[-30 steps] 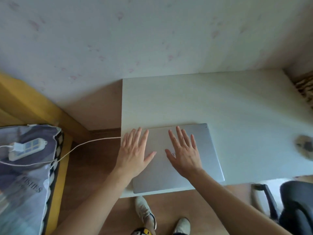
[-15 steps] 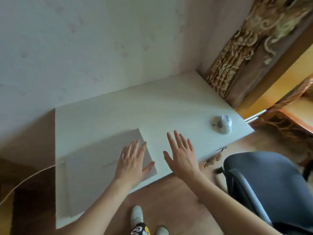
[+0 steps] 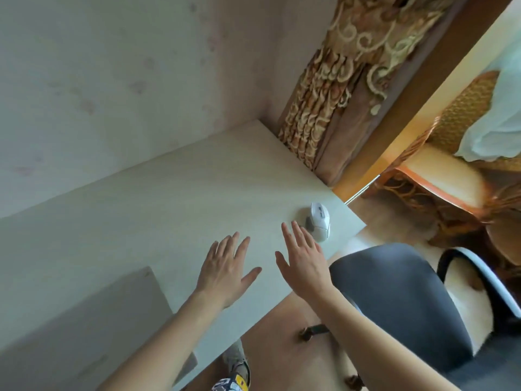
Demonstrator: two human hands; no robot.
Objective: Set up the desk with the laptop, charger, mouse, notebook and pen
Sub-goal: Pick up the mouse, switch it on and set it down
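A closed silver laptop [image 3: 84, 328] lies flat at the near left of the white desk [image 3: 169, 198]. A white mouse [image 3: 319, 220] rests near the desk's right corner. My left hand [image 3: 225, 269] hovers over the bare desk, right of the laptop, fingers spread and holding nothing. My right hand [image 3: 303, 258] is also spread and holding nothing, its fingertips just left of the mouse, not touching it. Charger, notebook and pen are out of view.
A dark office chair [image 3: 400, 300] stands close to the desk's near right edge. A patterned brown curtain [image 3: 332, 88] hangs past the far right corner, with wicker furniture [image 3: 451, 176] beyond. The wall [image 3: 112, 80] runs along the desk's far side.
Both hands have lifted off the laptop and moved right across the desk toward the mouse. My view has swung right, so the bed and power strip are gone from sight.
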